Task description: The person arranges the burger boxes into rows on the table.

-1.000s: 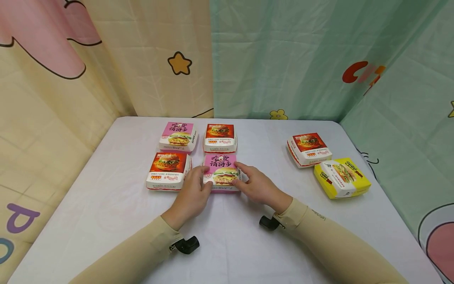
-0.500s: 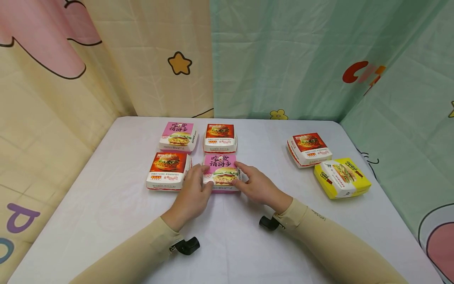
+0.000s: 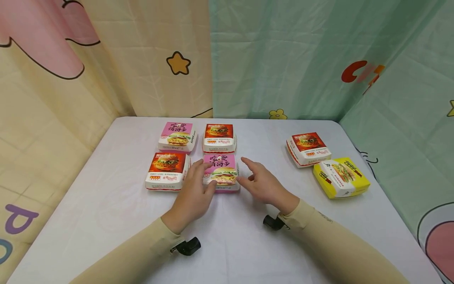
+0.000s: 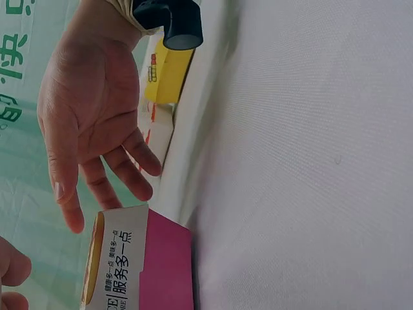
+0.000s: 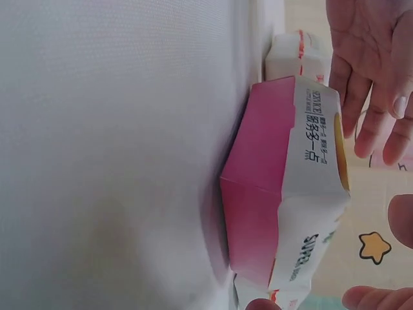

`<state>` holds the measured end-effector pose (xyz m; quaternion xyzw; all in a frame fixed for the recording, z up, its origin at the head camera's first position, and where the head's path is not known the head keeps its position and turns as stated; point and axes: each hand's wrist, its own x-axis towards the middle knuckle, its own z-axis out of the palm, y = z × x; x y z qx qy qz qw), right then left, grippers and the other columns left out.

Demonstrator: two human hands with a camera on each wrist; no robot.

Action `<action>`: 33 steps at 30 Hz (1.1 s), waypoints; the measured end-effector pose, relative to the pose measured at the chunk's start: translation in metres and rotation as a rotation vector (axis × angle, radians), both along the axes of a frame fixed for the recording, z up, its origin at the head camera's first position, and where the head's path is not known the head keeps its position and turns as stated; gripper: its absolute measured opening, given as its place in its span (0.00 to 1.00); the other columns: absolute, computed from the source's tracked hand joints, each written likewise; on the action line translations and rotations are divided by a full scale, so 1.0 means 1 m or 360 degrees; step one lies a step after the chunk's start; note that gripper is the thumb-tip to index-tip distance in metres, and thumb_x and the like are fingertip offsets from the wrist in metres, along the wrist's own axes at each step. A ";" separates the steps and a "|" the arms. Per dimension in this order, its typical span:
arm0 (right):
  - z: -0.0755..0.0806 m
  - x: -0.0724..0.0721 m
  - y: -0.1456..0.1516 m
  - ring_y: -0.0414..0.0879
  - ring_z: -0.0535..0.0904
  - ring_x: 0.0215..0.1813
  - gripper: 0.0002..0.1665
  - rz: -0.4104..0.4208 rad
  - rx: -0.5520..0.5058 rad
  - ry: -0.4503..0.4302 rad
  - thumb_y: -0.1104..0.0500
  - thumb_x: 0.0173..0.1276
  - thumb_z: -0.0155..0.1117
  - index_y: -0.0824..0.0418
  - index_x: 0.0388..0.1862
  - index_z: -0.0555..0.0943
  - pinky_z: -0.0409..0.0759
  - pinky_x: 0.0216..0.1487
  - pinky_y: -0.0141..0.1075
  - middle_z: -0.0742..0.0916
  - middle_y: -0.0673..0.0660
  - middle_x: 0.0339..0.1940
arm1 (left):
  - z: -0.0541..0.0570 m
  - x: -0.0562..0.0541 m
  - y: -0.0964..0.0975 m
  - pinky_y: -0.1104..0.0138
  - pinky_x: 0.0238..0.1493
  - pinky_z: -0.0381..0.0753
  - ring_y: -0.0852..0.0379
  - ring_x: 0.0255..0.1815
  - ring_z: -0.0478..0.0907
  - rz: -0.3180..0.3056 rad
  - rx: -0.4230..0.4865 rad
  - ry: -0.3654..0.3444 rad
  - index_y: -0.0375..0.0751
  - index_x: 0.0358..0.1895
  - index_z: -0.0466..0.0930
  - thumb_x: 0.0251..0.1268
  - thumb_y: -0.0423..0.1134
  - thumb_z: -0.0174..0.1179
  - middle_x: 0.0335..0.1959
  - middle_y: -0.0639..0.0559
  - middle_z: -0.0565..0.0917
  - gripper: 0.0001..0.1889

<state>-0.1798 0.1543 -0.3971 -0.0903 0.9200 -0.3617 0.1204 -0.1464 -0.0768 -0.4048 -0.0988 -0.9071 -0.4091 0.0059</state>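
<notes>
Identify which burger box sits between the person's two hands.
The nearer pink-topped box, with the left hand on one side and the right hand on the other. The farther pink-topped box stands behind, outside both hands.

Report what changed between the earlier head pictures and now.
The right grip shifted slightly toward the person's right, its index finger coming off the near pink box; whether its thumb touches is unclear. The left grip stays at that box's left side. That box, the far pink box, the three red boxes and the yellow box stayed put.
</notes>
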 end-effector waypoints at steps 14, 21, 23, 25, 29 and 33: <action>0.009 -0.001 0.021 0.63 0.72 0.77 0.42 -0.0037 0.0075 0.0173 0.43 0.79 0.62 0.54 0.85 0.62 0.75 0.74 0.61 0.70 0.64 0.82 | 0.011 -0.011 0.015 0.38 0.82 0.55 0.37 0.87 0.51 -0.0091 -0.0177 0.0093 0.44 0.83 0.59 0.76 0.53 0.61 0.85 0.41 0.58 0.39; 0.013 -0.001 0.032 0.65 0.60 0.84 0.44 -0.0074 0.0205 0.0268 0.42 0.78 0.63 0.54 0.85 0.62 0.66 0.78 0.65 0.64 0.65 0.85 | 0.019 -0.016 0.022 0.38 0.85 0.43 0.34 0.89 0.39 -0.0094 -0.0386 0.0031 0.47 0.86 0.54 0.75 0.60 0.60 0.87 0.40 0.51 0.44; 0.014 0.000 0.035 0.66 0.59 0.85 0.45 -0.0091 0.0260 0.0276 0.40 0.78 0.62 0.53 0.86 0.61 0.67 0.77 0.65 0.62 0.65 0.86 | 0.020 -0.018 0.024 0.39 0.86 0.42 0.35 0.89 0.37 -0.0099 -0.0429 0.0016 0.49 0.86 0.54 0.75 0.62 0.59 0.88 0.40 0.50 0.44; 0.014 0.000 0.038 0.66 0.57 0.85 0.45 -0.0102 0.0313 0.0282 0.40 0.78 0.62 0.52 0.86 0.60 0.67 0.77 0.66 0.60 0.65 0.87 | 0.021 -0.020 0.025 0.38 0.86 0.41 0.34 0.89 0.37 -0.0105 -0.0469 0.0022 0.49 0.86 0.54 0.75 0.63 0.58 0.88 0.40 0.50 0.44; 0.016 0.001 0.044 0.67 0.54 0.86 0.46 -0.0106 0.0402 0.0320 0.39 0.78 0.61 0.52 0.87 0.58 0.65 0.78 0.67 0.58 0.66 0.88 | 0.024 -0.023 0.028 0.38 0.86 0.43 0.34 0.89 0.39 -0.0123 -0.0543 0.0045 0.48 0.86 0.55 0.75 0.65 0.57 0.87 0.39 0.52 0.44; 0.019 0.003 0.051 0.67 0.52 0.87 0.46 -0.0115 0.0445 0.0365 0.39 0.78 0.61 0.53 0.87 0.58 0.61 0.79 0.67 0.57 0.67 0.88 | 0.027 -0.025 0.034 0.40 0.86 0.42 0.34 0.89 0.41 -0.0153 -0.0575 0.0043 0.50 0.86 0.54 0.75 0.66 0.56 0.87 0.40 0.53 0.45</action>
